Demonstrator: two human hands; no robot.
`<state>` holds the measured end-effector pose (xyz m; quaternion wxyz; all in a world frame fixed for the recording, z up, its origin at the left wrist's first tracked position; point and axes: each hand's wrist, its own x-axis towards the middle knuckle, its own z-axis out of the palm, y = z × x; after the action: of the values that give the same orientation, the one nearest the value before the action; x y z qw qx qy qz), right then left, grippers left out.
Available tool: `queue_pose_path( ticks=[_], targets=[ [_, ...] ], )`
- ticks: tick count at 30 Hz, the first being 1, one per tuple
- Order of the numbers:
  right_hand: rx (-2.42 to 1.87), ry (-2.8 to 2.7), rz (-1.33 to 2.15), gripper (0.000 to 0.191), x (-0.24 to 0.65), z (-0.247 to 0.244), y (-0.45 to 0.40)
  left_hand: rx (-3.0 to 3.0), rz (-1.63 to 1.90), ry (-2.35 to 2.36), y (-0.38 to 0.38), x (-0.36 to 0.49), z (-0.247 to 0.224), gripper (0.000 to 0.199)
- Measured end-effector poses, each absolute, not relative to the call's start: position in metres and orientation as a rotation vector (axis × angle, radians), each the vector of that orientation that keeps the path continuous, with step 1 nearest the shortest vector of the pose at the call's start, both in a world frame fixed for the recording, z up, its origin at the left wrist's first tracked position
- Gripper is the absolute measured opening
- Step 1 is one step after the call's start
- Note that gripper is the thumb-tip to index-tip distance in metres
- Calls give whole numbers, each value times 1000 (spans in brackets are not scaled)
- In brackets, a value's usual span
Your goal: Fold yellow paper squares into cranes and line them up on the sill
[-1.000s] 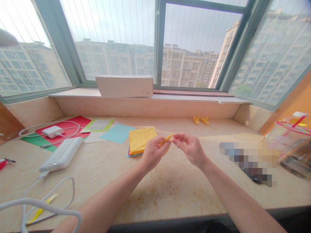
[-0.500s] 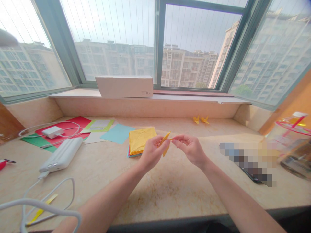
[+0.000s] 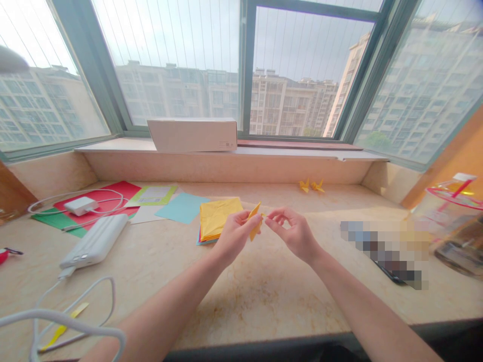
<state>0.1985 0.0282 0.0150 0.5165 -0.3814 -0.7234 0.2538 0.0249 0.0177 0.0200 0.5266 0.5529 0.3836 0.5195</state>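
Over the middle of the stone counter, my left hand [image 3: 237, 232] pinches a small folded yellow paper [image 3: 255, 221], which stands up from its fingertips. My right hand [image 3: 290, 229] is just to the right, fingers bent and fingertips close to the paper's right side; whether they touch it is too small to tell. Behind my left hand lies a stack of yellow paper [image 3: 219, 216] with other colours beneath. Two small yellow folded paper figures [image 3: 310, 186] stand at the back of the counter.
Coloured sheets [image 3: 183, 207], a white charger [image 3: 81, 205] and a power bank [image 3: 96, 240] with looping cables lie left. A blurred-out phone [image 3: 388, 261] and a clear cup [image 3: 449, 221] are right. A white box [image 3: 192, 136] sits on the sill [image 3: 294, 151].
My right fingertips have loosened and sit slightly apart from where they pinched at the paper's right side. The paper in my left hand has turned a little.
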Motion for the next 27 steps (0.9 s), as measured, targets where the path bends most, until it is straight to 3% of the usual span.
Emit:
queue_pose_path(
  ticks=[16, 27],
  targets=[
    [-878, -1854, 391, 16, 204, 13, 29, 1373, 1210, 894, 15, 25, 23, 34],
    [-925, -1666, 903, 32, 201, 16, 30, 1407, 1193, 919, 17, 23, 21, 34]
  ],
)
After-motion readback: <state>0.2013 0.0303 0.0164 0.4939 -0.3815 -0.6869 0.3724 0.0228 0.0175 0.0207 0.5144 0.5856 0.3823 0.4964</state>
